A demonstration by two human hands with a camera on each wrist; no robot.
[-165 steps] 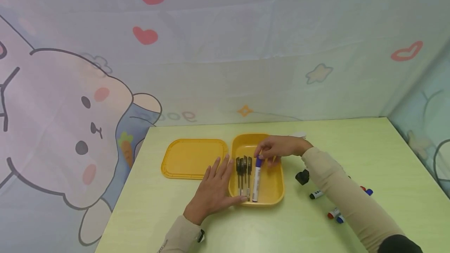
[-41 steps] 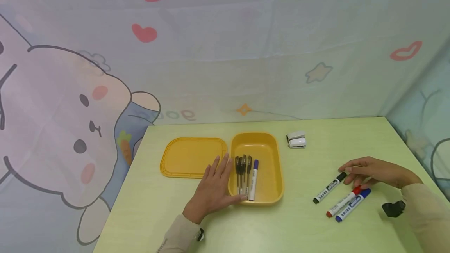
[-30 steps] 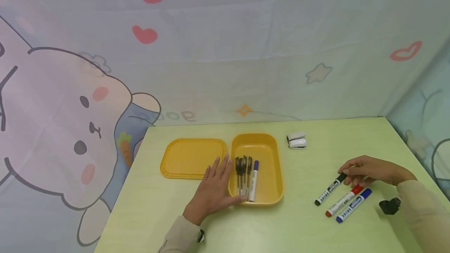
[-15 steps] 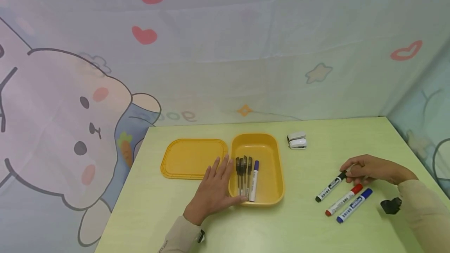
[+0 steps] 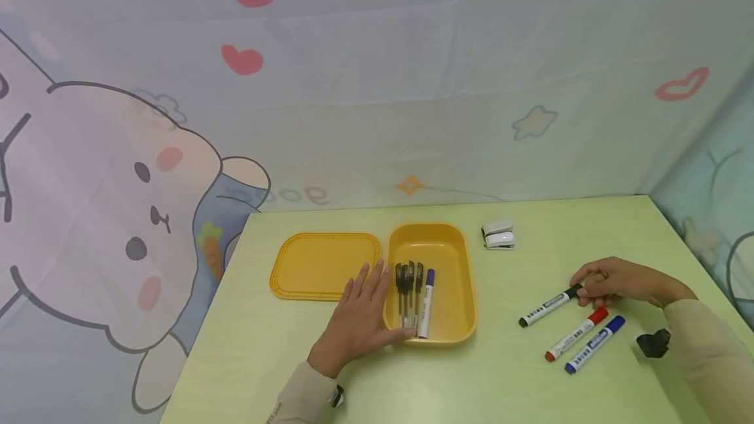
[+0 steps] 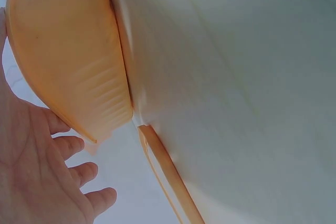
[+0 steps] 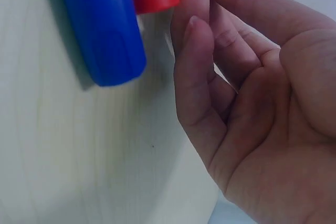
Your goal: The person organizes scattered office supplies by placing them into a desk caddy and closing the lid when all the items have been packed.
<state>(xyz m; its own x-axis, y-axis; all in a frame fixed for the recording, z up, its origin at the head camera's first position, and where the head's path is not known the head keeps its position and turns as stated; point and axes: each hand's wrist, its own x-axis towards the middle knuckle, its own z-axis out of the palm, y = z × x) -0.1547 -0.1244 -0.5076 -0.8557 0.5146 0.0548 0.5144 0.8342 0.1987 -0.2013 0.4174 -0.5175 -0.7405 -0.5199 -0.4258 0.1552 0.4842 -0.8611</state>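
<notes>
My left hand [image 5: 356, 322] rests with spread, straight fingers against the left rim of the yellow box [image 5: 453, 313]; its thumb lies over the near edge. Inside the box lie several black-capped pens [image 5: 410, 293] and a blue-capped marker [image 5: 427, 303]. At the right, my right hand [image 5: 627, 282] pinches the capped end of a black marker [image 5: 548, 308] between thumb and fingers. A red marker [image 5: 576, 334] and a blue marker [image 5: 595, 344] lie just below that hand. In the right wrist view the curled fingers [image 7: 197, 66] show, while the black marker is hidden.
The flat yellow lid [image 5: 326, 267] lies left of the box. A white stapler [image 5: 498, 235] sits beyond the box to the right. A patterned cloth [image 5: 377, 84] hangs behind the table's far edge.
The blue-capped marker was let go in the box, and my right hand moved right to the black marker. Lately that marker has swung to a flatter angle. My left hand stayed in place.
</notes>
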